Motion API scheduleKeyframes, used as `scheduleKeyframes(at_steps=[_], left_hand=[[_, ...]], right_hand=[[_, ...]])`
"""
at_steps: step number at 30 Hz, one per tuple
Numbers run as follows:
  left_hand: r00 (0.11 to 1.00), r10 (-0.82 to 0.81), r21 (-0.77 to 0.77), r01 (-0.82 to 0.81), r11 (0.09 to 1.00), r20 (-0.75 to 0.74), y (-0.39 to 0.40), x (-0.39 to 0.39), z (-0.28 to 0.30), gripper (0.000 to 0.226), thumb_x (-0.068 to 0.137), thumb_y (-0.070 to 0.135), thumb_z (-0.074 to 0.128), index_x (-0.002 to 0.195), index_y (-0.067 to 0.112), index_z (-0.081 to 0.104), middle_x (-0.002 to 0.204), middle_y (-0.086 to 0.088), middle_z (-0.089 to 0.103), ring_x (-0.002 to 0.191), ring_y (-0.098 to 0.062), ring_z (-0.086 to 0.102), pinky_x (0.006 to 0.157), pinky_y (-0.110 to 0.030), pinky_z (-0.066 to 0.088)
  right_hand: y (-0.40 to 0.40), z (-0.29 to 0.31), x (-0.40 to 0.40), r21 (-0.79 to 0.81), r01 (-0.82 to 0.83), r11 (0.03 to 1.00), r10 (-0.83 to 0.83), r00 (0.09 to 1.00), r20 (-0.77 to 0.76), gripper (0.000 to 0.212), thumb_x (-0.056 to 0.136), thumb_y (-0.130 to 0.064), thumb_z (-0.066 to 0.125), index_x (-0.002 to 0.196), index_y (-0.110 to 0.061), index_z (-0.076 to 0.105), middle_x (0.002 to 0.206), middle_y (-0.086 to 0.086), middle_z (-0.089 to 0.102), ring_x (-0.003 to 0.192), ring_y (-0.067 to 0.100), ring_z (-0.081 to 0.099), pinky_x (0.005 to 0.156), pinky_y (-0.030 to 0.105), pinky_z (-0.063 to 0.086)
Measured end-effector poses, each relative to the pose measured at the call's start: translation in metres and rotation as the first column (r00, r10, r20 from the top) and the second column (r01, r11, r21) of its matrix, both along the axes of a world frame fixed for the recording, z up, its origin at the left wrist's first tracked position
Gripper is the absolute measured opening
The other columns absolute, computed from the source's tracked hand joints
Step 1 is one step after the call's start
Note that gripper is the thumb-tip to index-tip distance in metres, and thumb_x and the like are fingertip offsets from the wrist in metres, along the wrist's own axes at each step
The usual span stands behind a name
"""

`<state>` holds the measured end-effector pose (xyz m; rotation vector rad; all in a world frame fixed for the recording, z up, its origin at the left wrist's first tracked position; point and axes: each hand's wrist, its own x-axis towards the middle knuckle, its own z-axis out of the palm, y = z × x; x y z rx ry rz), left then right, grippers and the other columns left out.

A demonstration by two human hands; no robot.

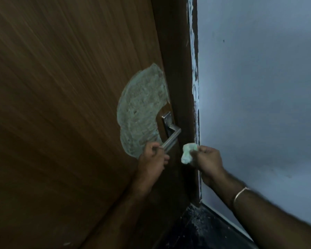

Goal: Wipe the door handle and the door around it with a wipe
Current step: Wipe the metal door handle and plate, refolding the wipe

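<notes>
A brown wooden door [61, 105] fills the left of the view. A pale, greyish smeared patch [140, 112] lies on it, left of the metal lever handle [171, 137]. My left hand [151, 162] grips the free end of the handle from below. My right hand [208, 162] holds a crumpled whitish-green wipe [188, 152] just right of the handle, in front of the dark door frame [180, 69]. The wipe is close to the frame; I cannot tell whether it touches.
A pale blue-grey wall [258, 87] rises on the right, meeting the frame along a rough painted edge. Dark floor with light specks [201, 223] shows at the bottom corner. A thin bangle [241, 193] sits on my right wrist.
</notes>
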<state>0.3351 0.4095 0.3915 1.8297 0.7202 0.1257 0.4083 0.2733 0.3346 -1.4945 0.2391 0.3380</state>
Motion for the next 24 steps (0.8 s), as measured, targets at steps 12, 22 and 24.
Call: scheduleKeyframes(at_steps=[12, 22, 24], left_hand=[[1.0, -0.016, -0.202, 0.014, 0.979, -0.006, 0.016, 0.025, -0.025, 0.03, 0.099, -0.001, 0.048, 0.106, 0.013, 0.073, 0.094, -0.003, 0.074, 0.082, -0.013, 0.066, 0.065, -0.019, 0.05], [0.993, -0.067, 0.005, 0.068, 0.998, -0.097, 0.015, 0.019, -0.015, 0.035, 0.101, 0.011, 0.05, 0.128, 0.029, 0.064, 0.12, 0.006, 0.072, 0.092, -0.004, 0.068, 0.076, -0.024, 0.055], [0.986, -0.089, 0.223, 0.119, 0.967, -0.139, 0.009, 0.02, -0.011, 0.044, 0.102, 0.013, 0.049, 0.142, 0.03, 0.053, 0.132, 0.007, 0.063, 0.089, 0.005, 0.057, 0.07, -0.016, 0.046]], right_hand=[[0.047, -0.01, 0.019, -0.684, -0.066, 0.727, 0.641, 0.421, 0.641, 0.053, 0.086, 0.01, 0.057, 0.137, 0.002, 0.051, 0.15, 0.018, 0.043, 0.146, 0.029, 0.032, 0.12, 0.027, 0.013], [0.034, -0.005, 0.015, 0.42, 0.317, 0.85, -0.226, 0.941, -0.253, 0.034, 0.094, 0.006, 0.053, 0.123, -0.006, 0.064, 0.109, 0.003, 0.068, 0.089, 0.014, 0.067, 0.076, 0.024, 0.059], [0.041, 0.003, 0.032, 0.476, 0.417, 0.774, -0.208, 0.878, -0.431, 0.037, 0.094, 0.007, 0.053, 0.129, -0.004, 0.059, 0.117, 0.008, 0.06, 0.091, 0.016, 0.061, 0.08, 0.026, 0.056]])
